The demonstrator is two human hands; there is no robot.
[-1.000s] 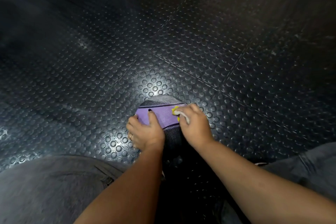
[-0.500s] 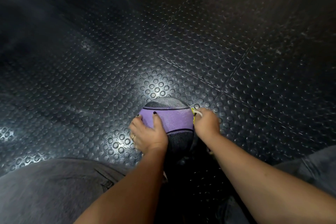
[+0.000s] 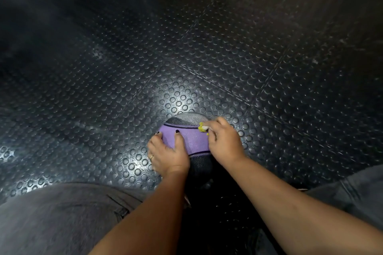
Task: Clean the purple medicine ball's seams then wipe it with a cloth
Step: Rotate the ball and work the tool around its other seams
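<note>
Kneeling or crouching, to judge by the grey trousers (image 3: 51, 217) at the near edge, the person reaches both bare forearms out to the purple medicine ball (image 3: 192, 140), which sits on the floor just ahead, between the legs. The left hand (image 3: 167, 155), a ring (image 3: 152, 157) on one finger, clasps the ball's left side, thumb laid up over the purple band and fingers curved round its flank, steadying it. The right hand (image 3: 224, 143) pinches a small brush (image 3: 202, 128), white in the handle and yellow at the tip, and sets that tip on the dark upper seam (image 3: 182, 126) where purple meets grey. By my reading the seam-cleaning stage is under way; whether the lower seam (image 3: 199, 152) is already clean I cannot tell, and the wipe is left to do, since no cloth shows anywhere. Beyond the ball, the studded black rubber floor (image 3: 207, 58) runs off into shadow.
</note>
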